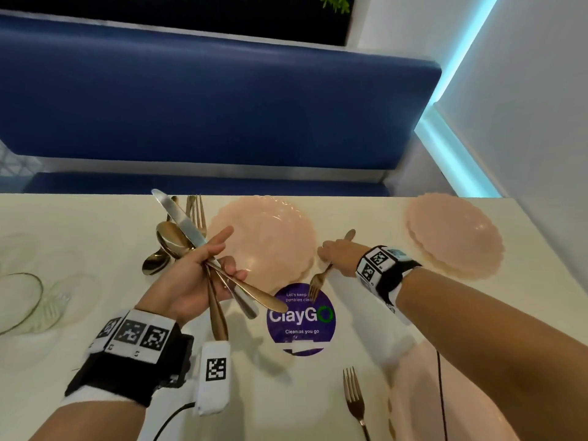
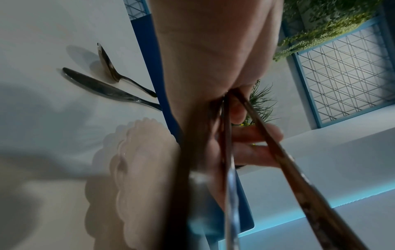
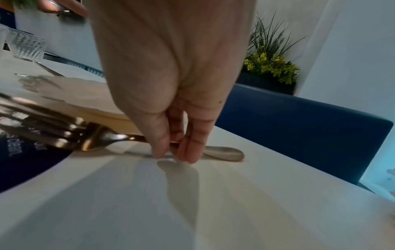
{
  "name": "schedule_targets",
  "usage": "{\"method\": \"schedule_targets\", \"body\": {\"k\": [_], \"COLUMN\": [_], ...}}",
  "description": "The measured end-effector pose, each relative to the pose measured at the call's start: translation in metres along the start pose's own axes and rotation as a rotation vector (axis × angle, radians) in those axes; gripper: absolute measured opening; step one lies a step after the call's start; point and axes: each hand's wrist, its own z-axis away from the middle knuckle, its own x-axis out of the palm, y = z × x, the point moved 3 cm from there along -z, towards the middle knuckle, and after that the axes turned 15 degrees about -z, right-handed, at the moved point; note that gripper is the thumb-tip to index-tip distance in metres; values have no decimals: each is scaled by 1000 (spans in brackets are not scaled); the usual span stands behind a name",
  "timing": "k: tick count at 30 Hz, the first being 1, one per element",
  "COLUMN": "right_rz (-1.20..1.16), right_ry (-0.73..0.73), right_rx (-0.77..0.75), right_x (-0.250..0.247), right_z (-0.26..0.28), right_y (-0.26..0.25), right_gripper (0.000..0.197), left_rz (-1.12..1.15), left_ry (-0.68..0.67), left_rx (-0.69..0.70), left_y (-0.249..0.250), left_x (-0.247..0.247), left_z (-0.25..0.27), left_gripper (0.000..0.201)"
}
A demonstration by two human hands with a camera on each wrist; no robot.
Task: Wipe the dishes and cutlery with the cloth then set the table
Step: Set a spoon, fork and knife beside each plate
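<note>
The left hand (image 1: pixel 194 275) is raised above the pale worktop (image 1: pixel 95 237) with its fingers curled round a bundle of cutlery (image 1: pixel 203 259): a silver knife (image 1: pixel 178 214) pointing up and away, a gold spoon (image 1: pixel 170 238) beside it, and several handles fanning out below the palm. The right hand (image 1: pixel 337 249) reaches forward and pinches the handle of a gold fork (image 1: pixel 318 280) between thumb and fingertips; in the right wrist view the fork (image 3: pixel 89 138) lies on or barely off the worktop, which of the two cannot be told, with its tines over a round purple sticker (image 1: pixel 302 319). This fork lies just to the right of a pink scalloped plate (image 1: pixel 270 237), and a second pink plate (image 1: pixel 455 233) sits well apart near the far right corner. Another gold fork (image 1: pixel 354 399) lies at the near edge beside a third pink plate (image 1: pixel 423 393), partly hidden by the right arm. More cutlery (image 1: pixel 191 205) rests behind the left hand, and clear glassware (image 1: pixel 22 300) stands at the left. A blue bench (image 1: pixel 222 103) runs behind the worktop.
</note>
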Motion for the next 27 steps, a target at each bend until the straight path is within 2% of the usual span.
{"method": "schedule_targets", "body": {"k": [2, 4, 7, 9, 11, 14, 17, 19, 21, 27], "right_rz": [31, 89, -85, -201, -316, -547, -773, -804, -718, -576], "right_ry": [44, 92, 145, 232, 361, 325, 344, 370, 387, 454], "right_rx": [-27, -64, -90, -53, 73, 335, 395, 383, 404, 416], "right_x": [0, 0, 1, 3, 5, 17, 22, 17, 8, -10], "right_z": [-6, -9, -7, -7, -8, -15, -28, -38, -43, -59], "right_y": [-3, -4, 3, 11, 18, 23, 21, 21, 19, 22], "right_gripper": [39, 40, 37, 30, 16, 46, 41, 25, 3, 17], "left_rz": [-9, -10, 6, 13, 11, 18, 26, 18, 6, 11], "left_ry": [19, 35, 45, 30, 9, 3, 15, 28, 36, 36], "left_rx": [-12, -34, -44, -38, -39, -52, -63, -65, -60, -63], "left_y": [-1, -2, -3, -4, -4, -5, -6, -5, -4, -6], "left_x": [0, 0, 0, 2, 6, 13, 18, 18, 17, 9], "left_z": [-2, -4, -7, -9, -10, -12, -14, -14, -15, -19], "left_gripper": [37, 38, 38, 37, 35, 36, 37, 37, 37, 35]}}
